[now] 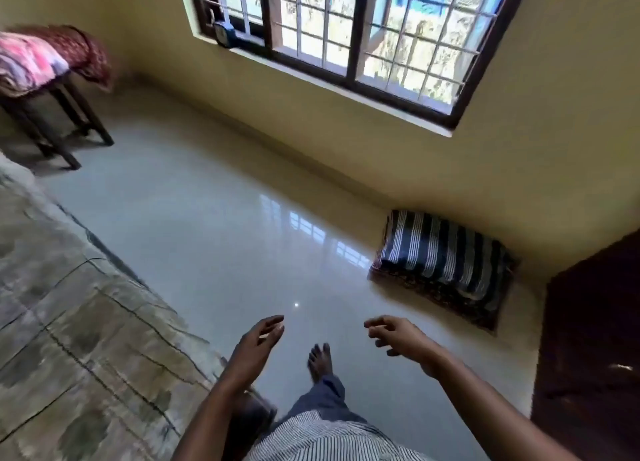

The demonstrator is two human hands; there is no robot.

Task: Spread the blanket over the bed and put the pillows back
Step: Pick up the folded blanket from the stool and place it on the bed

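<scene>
Hands both out in front, over the tiled floor (225, 218), well apart from each other; left hand (258, 341) with fingers nearly straight and loose, holding nothing; right hand (398, 336) with fingers slackly curled, also holding nothing, reaching toward the pillow side of the room.

Blanket (69, 322), grey-green with dark crossing lines, lies spread flat over the bed (114, 264) at the left; its near edge runs beside the left forearm.

Pillows not on the bed; both on the floor against the yellow wall (346, 141), to the right and beyond the right hand; striped pillow (443, 252), dark blue and white, sits on top of a dark patterned pillow (433, 292), which shows along the front and right edges.

One bare foot (320, 360) on the tiles between the hands.

Far left corner: wooden stool (59, 114) carrying a pink folded cloth (27, 62) and a maroon cloth (83, 50); barred window (363, 27) above the wall; dark brown door (595, 339) at the right edge, near the pillows.
</scene>
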